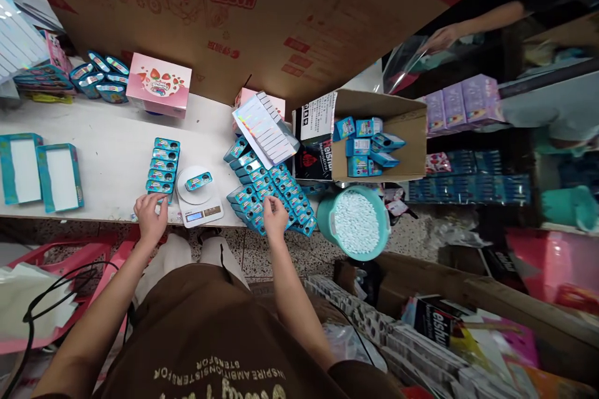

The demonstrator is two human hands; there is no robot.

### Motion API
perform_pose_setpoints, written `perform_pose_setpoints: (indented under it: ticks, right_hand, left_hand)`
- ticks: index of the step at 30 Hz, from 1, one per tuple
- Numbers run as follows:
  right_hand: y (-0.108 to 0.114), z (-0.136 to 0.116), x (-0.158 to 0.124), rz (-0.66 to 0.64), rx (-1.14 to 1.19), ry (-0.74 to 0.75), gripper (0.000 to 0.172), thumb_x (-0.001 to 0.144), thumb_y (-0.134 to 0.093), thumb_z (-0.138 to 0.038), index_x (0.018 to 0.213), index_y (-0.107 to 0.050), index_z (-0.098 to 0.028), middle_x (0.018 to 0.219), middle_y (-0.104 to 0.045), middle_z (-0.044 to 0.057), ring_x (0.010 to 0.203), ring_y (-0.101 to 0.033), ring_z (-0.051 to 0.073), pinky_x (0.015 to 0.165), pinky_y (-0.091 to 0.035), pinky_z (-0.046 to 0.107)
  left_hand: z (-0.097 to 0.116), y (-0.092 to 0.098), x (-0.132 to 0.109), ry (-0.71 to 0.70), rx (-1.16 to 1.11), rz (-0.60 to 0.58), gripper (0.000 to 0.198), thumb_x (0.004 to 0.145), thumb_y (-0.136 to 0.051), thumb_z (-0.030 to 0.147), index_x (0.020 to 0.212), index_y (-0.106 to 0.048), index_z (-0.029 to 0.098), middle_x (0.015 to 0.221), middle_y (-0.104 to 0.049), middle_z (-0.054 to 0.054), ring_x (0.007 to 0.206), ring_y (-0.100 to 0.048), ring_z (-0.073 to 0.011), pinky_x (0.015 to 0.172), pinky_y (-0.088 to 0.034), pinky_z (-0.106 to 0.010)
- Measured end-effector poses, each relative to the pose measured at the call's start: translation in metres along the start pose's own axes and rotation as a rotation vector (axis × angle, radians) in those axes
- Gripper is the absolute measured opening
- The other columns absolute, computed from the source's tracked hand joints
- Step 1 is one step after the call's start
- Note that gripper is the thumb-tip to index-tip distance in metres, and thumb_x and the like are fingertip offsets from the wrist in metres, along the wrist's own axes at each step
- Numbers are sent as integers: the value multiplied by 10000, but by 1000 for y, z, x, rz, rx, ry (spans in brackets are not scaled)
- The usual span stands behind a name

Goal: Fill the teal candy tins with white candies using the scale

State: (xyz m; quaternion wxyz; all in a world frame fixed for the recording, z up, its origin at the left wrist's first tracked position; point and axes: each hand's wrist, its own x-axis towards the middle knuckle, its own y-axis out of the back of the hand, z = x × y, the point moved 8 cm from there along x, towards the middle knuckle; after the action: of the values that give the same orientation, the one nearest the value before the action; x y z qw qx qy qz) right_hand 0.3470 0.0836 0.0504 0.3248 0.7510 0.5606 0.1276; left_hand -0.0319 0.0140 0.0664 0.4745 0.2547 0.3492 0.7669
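Note:
My left hand (150, 218) sits at the near end of a row of blue tins (161, 165) on the white table (107, 159), its fingers over the lowest tin. A digital kitchen scale (199, 197) stands just to the right, with one blue tin (199, 181) on its round plate. My right hand (275, 215) rests on a loose pile of blue tins (266, 190) at the table's front edge. Its fingers cover the tin below them, so I cannot tell whether it is gripped. A stack of holographic card sheets (264, 128) lies on the pile's far end.
Teal-and-white display trays (41, 171) lie at the table's left. Behind stand a pink box (159, 84) and more tins (99, 76). To the right are a cardboard box of blue packets (374, 137) and a teal tub of white pellets (355, 221). A co-worker's hand (442, 37) reaches in at upper right.

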Motion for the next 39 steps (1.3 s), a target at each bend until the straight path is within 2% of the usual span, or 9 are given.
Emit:
perform_pose_setpoints:
  ticks: [9,13,17,20,24,27,33,36,39]
  right_hand:
    - [60,52,-12,109,-115,-46,388,794,-445,-443,933,-644,-140,842,-669,93,728,-587,184,722,-456,303]
    - [129,96,7,288,-272,-17,365,787,-431,-375,932,-648,-119,940,-651,144,848,-576,215,823,-437,348]
    - [216,172,42,473,-425,-243,411,760,-440,-268,1058,-618,-48,1029,-619,210,984,-544,275,908,-392,407]
    - [248,225,77,379,-509,-384,508,729,-509,-256,1155,-567,13,1100,-584,262,1086,-498,329,948,-363,427]
    - [263,273,111,218,-561,-505,470,698,-562,-265,1086,-624,-7,1035,-612,263,1048,-526,365,904,-390,449]
    - [272,287,127,151,-579,-446,393,701,-566,-276,1009,-672,-57,975,-653,229,964,-577,342,848,-422,425]
    - [289,287,139,72,-576,-277,255,670,-602,-267,831,-731,-118,860,-708,181,828,-614,319,816,-434,424]
    - [301,285,138,146,-508,-312,183,637,-624,-259,722,-729,-136,766,-711,154,789,-624,318,802,-450,431]
    - [315,279,134,318,-277,-386,109,604,-650,-280,596,-679,-175,632,-683,87,715,-631,290,740,-494,425]
  left_hand:
    - [27,-8,20,-72,9,7,225,852,-473,349,915,-641,212,972,-647,-65,1036,-478,-240,939,-319,-403]
    - [40,-11,21,-113,0,27,235,853,-469,360,890,-639,201,947,-644,-79,998,-505,-237,952,-314,-415]
    - [53,-8,8,-112,42,76,248,856,-465,372,896,-640,201,948,-652,-81,988,-505,-237,944,-321,-409]
    - [65,0,-7,-71,119,135,241,850,-473,369,887,-640,199,943,-654,-84,977,-505,-238,929,-329,-404]
    - [83,10,-27,-2,195,189,238,852,-465,363,873,-627,189,917,-646,-88,933,-516,-227,922,-332,-402]
    - [99,14,-42,41,231,231,239,853,-459,364,874,-618,187,918,-630,-90,947,-507,-232,928,-323,-411]
    - [124,11,-67,73,250,272,234,849,-464,365,868,-617,190,920,-620,-95,947,-495,-240,929,-313,-426]
    - [129,10,-74,66,249,278,236,852,-464,365,884,-622,193,925,-629,-93,950,-494,-237,933,-309,-422]
    - [126,11,-77,70,235,282,239,852,-464,362,889,-625,189,935,-632,-98,953,-493,-237,934,-308,-421]
